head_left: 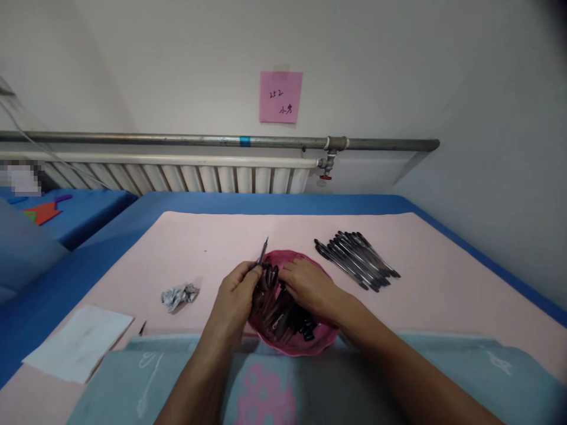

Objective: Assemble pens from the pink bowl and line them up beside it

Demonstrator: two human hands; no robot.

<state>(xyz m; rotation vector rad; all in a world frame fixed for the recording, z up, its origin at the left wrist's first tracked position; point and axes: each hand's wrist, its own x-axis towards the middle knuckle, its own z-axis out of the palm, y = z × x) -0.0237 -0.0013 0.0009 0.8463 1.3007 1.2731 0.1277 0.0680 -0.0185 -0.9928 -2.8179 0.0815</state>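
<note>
My left hand (237, 290) is closed around a pen (263, 249) at the left rim of a pink basket (292, 349), the bare tip pointing up and away from me. Over the basket, my right hand (309, 284) bends its fingers down among the dark pen parts (283, 316) inside, which look like caps and barrels. Its fingertips are partly hidden, so what they pinch does not show. Right of the basket, several clear pens with black caps (354, 260) lie side by side in a slanted row.
A crumpled silvery wad (179, 296) and a white folded paper (80, 342) lie to the left on the pink tabletop (212, 236). A small dark tip (142, 328) lies near the teal cloth (133, 378) along the front edge. Behind the table stands a radiator (221, 179).
</note>
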